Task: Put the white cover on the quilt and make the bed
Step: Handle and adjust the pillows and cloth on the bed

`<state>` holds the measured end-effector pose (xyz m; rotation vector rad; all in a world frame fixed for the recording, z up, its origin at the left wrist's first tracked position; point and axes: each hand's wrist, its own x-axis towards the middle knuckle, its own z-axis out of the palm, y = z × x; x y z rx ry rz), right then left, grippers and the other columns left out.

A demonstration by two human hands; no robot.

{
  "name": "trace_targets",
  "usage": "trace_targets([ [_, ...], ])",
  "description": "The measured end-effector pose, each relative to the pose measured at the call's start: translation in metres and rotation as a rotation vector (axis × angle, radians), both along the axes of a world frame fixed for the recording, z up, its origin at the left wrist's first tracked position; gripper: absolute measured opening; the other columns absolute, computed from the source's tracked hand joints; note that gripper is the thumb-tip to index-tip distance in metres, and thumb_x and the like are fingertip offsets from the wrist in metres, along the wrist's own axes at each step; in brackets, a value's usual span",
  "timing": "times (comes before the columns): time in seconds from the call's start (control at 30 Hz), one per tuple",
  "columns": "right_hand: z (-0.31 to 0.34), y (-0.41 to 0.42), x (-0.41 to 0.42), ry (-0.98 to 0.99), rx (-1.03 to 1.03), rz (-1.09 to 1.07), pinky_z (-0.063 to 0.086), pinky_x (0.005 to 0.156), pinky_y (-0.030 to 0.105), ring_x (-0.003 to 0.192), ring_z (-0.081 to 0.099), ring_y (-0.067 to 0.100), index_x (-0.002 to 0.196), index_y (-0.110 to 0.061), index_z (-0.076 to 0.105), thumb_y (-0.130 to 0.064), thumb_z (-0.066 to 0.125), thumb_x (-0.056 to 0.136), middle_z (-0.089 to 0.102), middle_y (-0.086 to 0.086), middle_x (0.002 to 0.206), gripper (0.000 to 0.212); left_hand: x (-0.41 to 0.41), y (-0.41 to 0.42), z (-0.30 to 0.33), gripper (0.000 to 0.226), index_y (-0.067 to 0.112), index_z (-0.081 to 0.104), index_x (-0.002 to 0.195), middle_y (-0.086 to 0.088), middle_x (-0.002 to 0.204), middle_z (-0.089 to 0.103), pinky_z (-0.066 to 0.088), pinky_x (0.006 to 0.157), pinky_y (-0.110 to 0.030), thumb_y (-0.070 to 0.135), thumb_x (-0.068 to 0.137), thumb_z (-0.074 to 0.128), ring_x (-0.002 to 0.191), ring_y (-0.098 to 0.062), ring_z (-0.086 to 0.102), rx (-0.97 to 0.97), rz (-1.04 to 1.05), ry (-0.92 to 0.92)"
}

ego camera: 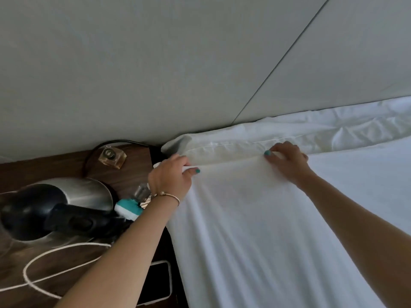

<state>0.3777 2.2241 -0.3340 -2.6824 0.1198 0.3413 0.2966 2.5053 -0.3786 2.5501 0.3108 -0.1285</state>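
Left of the left hand [170,176], a wooden nightstand [124,174] carries a steel electric kettle [66,210], a perfume bottle [112,157], a looped white cord [55,258] and, under that forearm, a dark phone [159,283]; no lettering is readable. The left hand, a bracelet [169,195] on its wrist, pinches the corner of the white cover [255,230], thumb on top. Well to its right, the right hand [288,160] grips a fold of the same cover's top edge, just below the pillow [278,134] against the headboard [178,63].
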Motion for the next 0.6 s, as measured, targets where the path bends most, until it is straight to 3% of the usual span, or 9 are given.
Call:
trace_targets([
  [0.07,-0.002,0.025,0.028,-0.033,0.021,0.033,0.019,0.091,0.032,0.107,0.040,0.014,0.087,-0.027,0.062,-0.037,0.060,0.093,0.053,-0.003,0.100,0.012,0.015,0.020,-0.002,0.028,0.023,0.061,0.084,0.002,0.098,0.059,0.032,0.066,-0.032,0.049,0.090,0.058,0.095,-0.025,0.055,0.019,0.062,0.061],
  [0.2,-0.035,0.043,0.050,0.025,-0.200,0.132,0.022,0.094,0.036,0.111,0.044,0.019,0.087,-0.029,0.061,-0.047,0.057,0.091,0.052,-0.005,0.096,0.019,0.038,0.033,-0.022,0.027,0.024,0.065,0.097,-0.002,0.107,0.060,0.033,0.079,-0.035,0.047,0.096,0.049,0.103,-0.028,0.053,0.144,-0.074,0.186],
  [0.37,-0.052,0.006,0.033,-0.050,-0.212,0.189,0.024,0.090,0.034,0.103,0.051,0.025,0.092,-0.022,0.063,-0.042,0.055,0.095,0.054,-0.004,0.089,0.022,0.027,0.022,-0.046,0.038,0.017,0.053,0.096,-0.011,0.110,0.064,0.037,0.071,-0.034,0.050,0.099,0.037,0.106,-0.034,0.058,0.044,-0.055,0.283],
  [0.5,-0.041,0.003,0.057,-0.132,-0.307,0.110,0.022,0.090,0.038,0.105,0.040,0.026,0.092,-0.023,0.070,-0.044,0.047,0.097,0.046,0.000,0.093,0.031,0.040,0.015,-0.034,0.042,0.016,0.052,0.081,-0.010,0.096,0.068,0.028,0.062,-0.031,0.050,0.100,0.035,0.093,-0.035,0.060,0.088,0.033,0.063],
  [0.6,-0.045,0.011,0.070,-0.182,-0.352,0.065,0.022,0.095,0.041,0.110,0.038,0.029,0.097,-0.022,0.071,-0.045,0.047,0.096,0.048,0.003,0.099,0.033,0.058,0.014,-0.041,0.043,0.015,0.060,0.090,-0.007,0.100,0.067,0.027,0.063,-0.031,0.047,0.102,0.034,0.093,-0.033,0.059,0.145,0.024,-0.022],
])
